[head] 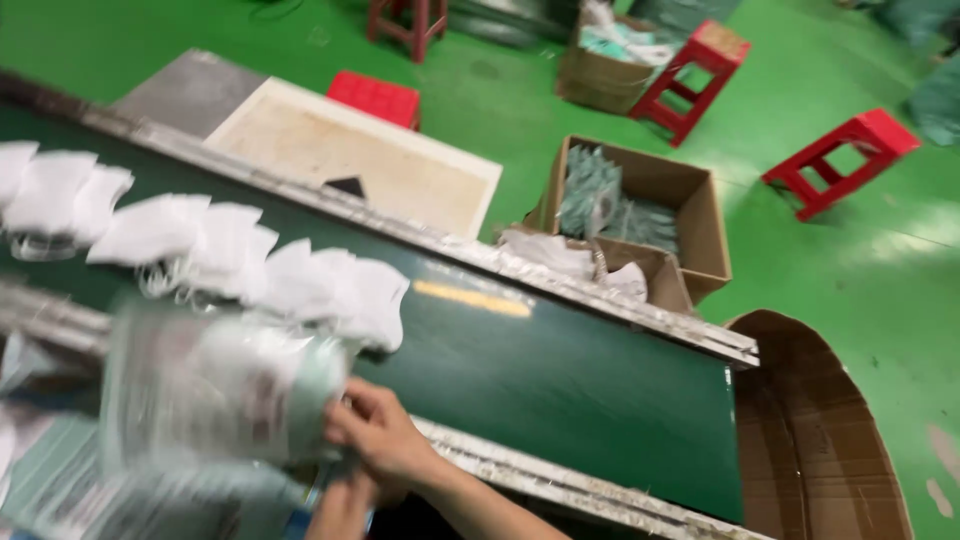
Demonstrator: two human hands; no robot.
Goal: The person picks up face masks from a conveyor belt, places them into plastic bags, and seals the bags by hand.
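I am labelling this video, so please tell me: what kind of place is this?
Probably a factory packing line: white masks lie in a row on a green conveyor belt, with open cardboard boxes and red stools on the green floor.

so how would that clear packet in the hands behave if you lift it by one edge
The clear packet would probably flop, since it looks like thin film around a soft white mask. Likely light for its size. Its glossy surface may be slippery, though blur hides detail; the right hand pinches its edge.

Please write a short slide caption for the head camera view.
A hand grips a blurred clear packet beside white masks lined on a dark green conveyor belt.
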